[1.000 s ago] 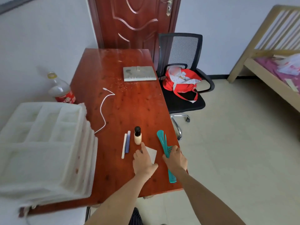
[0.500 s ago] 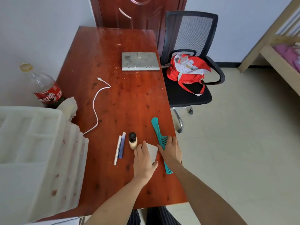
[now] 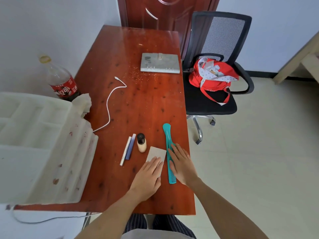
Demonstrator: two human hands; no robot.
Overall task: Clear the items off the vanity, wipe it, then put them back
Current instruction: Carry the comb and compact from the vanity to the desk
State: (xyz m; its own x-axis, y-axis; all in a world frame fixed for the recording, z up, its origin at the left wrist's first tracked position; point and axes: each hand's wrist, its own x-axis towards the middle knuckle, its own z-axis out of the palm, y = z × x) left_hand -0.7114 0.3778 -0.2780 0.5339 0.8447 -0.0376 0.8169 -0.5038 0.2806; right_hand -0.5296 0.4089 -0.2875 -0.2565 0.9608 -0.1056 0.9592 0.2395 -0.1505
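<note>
On the red-brown vanity (image 3: pixel 138 104), a white compartment organiser (image 3: pixel 34 144) is cut off at the left edge. A red-labelled bottle (image 3: pixel 60 80) behind it is partly hidden; its writing cannot be read. The left hand (image 3: pixel 148 176) is laid flat, fingers straight, over a grey card (image 3: pixel 156 152), and the right hand (image 3: pixel 183 164) likewise on the teal comb (image 3: pixel 168 142). A small dark-capped bottle (image 3: pixel 141 143) and two pens (image 3: pixel 128 148) lie just left of the card.

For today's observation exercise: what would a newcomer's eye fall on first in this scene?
Probably the two hands flat at the near end of the red-brown vanity: the left hand rests on a grey card, the right hand on a teal comb. Next, the red bag on the black chair to the right.
</note>
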